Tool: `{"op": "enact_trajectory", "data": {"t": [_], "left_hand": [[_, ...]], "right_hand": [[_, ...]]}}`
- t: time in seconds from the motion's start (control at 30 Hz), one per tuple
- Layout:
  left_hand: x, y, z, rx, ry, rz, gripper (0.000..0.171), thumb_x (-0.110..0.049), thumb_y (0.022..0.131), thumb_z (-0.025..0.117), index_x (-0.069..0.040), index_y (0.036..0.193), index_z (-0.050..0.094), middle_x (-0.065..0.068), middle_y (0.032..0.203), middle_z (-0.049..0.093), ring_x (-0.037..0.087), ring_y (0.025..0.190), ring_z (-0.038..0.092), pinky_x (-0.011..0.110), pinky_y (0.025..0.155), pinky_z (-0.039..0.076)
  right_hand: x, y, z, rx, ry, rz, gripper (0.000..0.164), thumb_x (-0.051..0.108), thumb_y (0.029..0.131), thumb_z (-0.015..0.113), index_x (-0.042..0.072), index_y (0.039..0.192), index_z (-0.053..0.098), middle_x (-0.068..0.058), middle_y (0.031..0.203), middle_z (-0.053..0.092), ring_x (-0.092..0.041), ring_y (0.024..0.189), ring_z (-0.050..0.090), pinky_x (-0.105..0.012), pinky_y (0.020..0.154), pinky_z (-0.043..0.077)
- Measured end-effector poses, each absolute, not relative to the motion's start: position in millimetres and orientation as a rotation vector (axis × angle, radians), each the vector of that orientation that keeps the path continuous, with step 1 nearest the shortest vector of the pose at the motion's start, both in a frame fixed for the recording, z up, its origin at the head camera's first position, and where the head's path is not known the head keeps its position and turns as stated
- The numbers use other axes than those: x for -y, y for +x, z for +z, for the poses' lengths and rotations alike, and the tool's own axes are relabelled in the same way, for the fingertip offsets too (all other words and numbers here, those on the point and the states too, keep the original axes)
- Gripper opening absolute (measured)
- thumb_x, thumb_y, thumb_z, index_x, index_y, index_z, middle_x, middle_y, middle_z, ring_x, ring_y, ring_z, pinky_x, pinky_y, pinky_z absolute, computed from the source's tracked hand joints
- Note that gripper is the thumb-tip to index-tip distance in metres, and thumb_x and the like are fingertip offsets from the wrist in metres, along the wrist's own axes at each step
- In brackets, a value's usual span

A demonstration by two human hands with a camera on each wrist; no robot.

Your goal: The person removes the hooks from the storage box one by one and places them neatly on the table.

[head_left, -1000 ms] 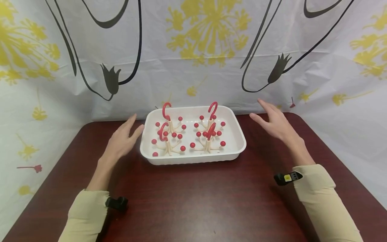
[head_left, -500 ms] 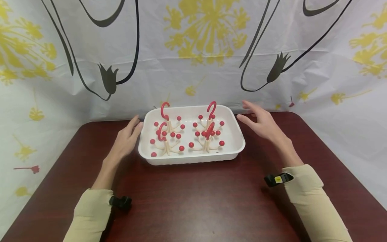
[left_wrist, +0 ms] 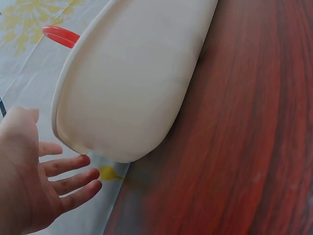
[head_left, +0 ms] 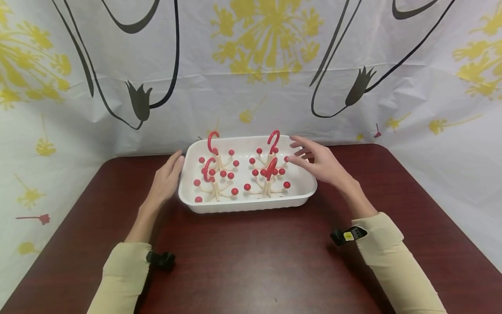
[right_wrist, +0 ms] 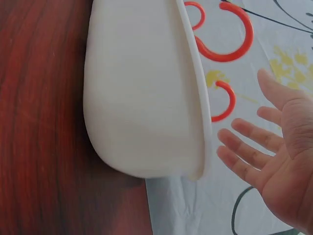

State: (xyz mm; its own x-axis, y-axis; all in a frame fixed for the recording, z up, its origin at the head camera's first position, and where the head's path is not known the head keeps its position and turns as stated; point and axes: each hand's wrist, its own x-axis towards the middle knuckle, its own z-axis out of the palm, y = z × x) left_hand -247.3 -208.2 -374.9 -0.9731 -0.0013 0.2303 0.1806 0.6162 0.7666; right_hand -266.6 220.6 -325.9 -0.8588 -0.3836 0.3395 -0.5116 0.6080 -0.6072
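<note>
A white tray (head_left: 247, 206) holds several cream stands with ball-tipped arms and red hooks on top, such as the front right hook (head_left: 271, 169). My left hand (head_left: 164, 179) is beside the tray's left end, fingers extended and holding nothing. Seen in the left wrist view, those fingers spread near the tray's corner; whether they touch it I cannot tell. My right hand (head_left: 324, 164) hovers over the tray's right end, its fingers loosely spread toward the back right hook (head_left: 279, 136). In the right wrist view its palm is bare, apart from the red hooks.
The tray stands toward the back of a dark red wooden table (head_left: 251, 257). Just behind rises a white sheet (head_left: 188, 109) printed with yellow and grey flowers. A black wrist device (head_left: 161, 261) sits by the left cuff, and another wrist device (head_left: 347, 236) by the right one.
My right hand has moved left, from beyond the tray to above its right end. My left hand has shifted slightly, up against or close to the tray's left side. The stands keep their places.
</note>
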Motion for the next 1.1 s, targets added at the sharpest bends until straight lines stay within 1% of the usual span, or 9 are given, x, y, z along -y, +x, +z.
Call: {"op": "enact_trajectory", "data": {"t": [0.17, 0.33, 0.5, 0.57, 0.67, 0.77, 0.87, 0.93, 1.1], "left_hand": [[207, -251, -380, 2.612, -0.109, -1.322, 0.067, -0.05, 0.108, 0.031, -0.004, 0.157, 0.033, 0.02, 0.158, 0.036, 0.037, 0.145, 0.034, 0.054, 0.116, 0.026], [204, -253, -383, 2.579, -0.063, -1.36, 0.065, -0.047, 0.108, 0.035, 0.0, 0.153, 0.038, 0.023, 0.152, 0.043, 0.038, 0.138, 0.042, 0.053, 0.114, 0.03], [202, -254, -386, 2.559, 0.006, -1.391, 0.062, -0.044, 0.108, 0.039, 0.001, 0.15, 0.043, 0.024, 0.146, 0.048, 0.039, 0.131, 0.048, 0.053, 0.11, 0.036], [201, -255, -387, 2.557, 0.038, -1.399, 0.059, -0.042, 0.107, 0.041, 0.001, 0.148, 0.046, 0.024, 0.141, 0.052, 0.039, 0.124, 0.053, 0.051, 0.105, 0.041], [199, -257, -388, 2.551, 0.075, -1.399, 0.052, -0.036, 0.107, 0.045, 0.0, 0.145, 0.05, 0.023, 0.129, 0.058, 0.036, 0.111, 0.058, 0.045, 0.093, 0.049], [198, -258, -390, 2.54, 0.101, -1.398, 0.046, -0.029, 0.106, 0.049, 0.0, 0.141, 0.054, 0.021, 0.117, 0.06, 0.032, 0.1, 0.058, 0.036, 0.081, 0.049], [198, -259, -390, 2.528, 0.108, -1.404, 0.042, -0.025, 0.105, 0.051, -0.001, 0.14, 0.055, 0.019, 0.111, 0.059, 0.029, 0.096, 0.056, 0.03, 0.076, 0.048], [197, -259, -391, 2.523, 0.105, -1.406, 0.042, -0.024, 0.105, 0.051, -0.001, 0.14, 0.056, 0.018, 0.11, 0.059, 0.028, 0.095, 0.055, 0.028, 0.075, 0.047], [197, -259, -391, 2.515, 0.106, -1.415, 0.042, -0.023, 0.105, 0.051, -0.001, 0.14, 0.056, 0.018, 0.11, 0.059, 0.028, 0.095, 0.055, 0.028, 0.075, 0.047]], "right_hand": [[-210, -265, -329, 2.67, 0.83, 1.126, 0.064, 0.027, 0.093, 0.075, 0.015, 0.15, 0.05, -0.012, 0.128, 0.065, -0.028, 0.108, 0.066, -0.05, 0.092, 0.052], [-200, -265, -332, 2.66, 0.879, 1.121, 0.058, 0.019, 0.091, 0.077, 0.012, 0.144, 0.056, -0.012, 0.121, 0.068, -0.024, 0.1, 0.067, -0.048, 0.087, 0.053], [-193, -266, -334, 2.624, 0.939, 1.115, 0.047, 0.014, 0.092, 0.076, 0.01, 0.136, 0.062, -0.005, 0.11, 0.072, -0.02, 0.09, 0.067, -0.042, 0.084, 0.053], [-190, -266, -334, 2.612, 0.954, 1.122, 0.041, 0.014, 0.092, 0.075, 0.01, 0.132, 0.065, -0.001, 0.105, 0.072, -0.02, 0.086, 0.069, -0.039, 0.083, 0.053], [-187, -266, -335, 2.599, 0.958, 1.151, 0.033, 0.012, 0.093, 0.074, 0.007, 0.125, 0.069, -0.002, 0.102, 0.073, -0.023, 0.083, 0.071, -0.034, 0.079, 0.052], [-185, -266, -335, 2.594, 0.945, 1.172, 0.027, 0.007, 0.093, 0.073, 0.004, 0.119, 0.072, -0.005, 0.098, 0.074, -0.028, 0.081, 0.072, -0.031, 0.075, 0.051], [-183, -266, -334, 2.591, 0.938, 1.17, 0.024, 0.004, 0.092, 0.072, 0.002, 0.116, 0.073, -0.008, 0.095, 0.073, -0.03, 0.081, 0.072, -0.033, 0.076, 0.053], [-182, -266, -333, 2.586, 0.941, 1.166, 0.022, 0.003, 0.092, 0.072, 0.001, 0.114, 0.073, -0.007, 0.094, 0.073, -0.028, 0.082, 0.072, -0.036, 0.08, 0.055], [-180, -266, -332, 2.562, 0.962, 1.15, 0.02, 0.002, 0.09, 0.074, 0.003, 0.11, 0.074, -0.005, 0.096, 0.073, -0.018, 0.086, 0.071, -0.04, 0.086, 0.056]]}}
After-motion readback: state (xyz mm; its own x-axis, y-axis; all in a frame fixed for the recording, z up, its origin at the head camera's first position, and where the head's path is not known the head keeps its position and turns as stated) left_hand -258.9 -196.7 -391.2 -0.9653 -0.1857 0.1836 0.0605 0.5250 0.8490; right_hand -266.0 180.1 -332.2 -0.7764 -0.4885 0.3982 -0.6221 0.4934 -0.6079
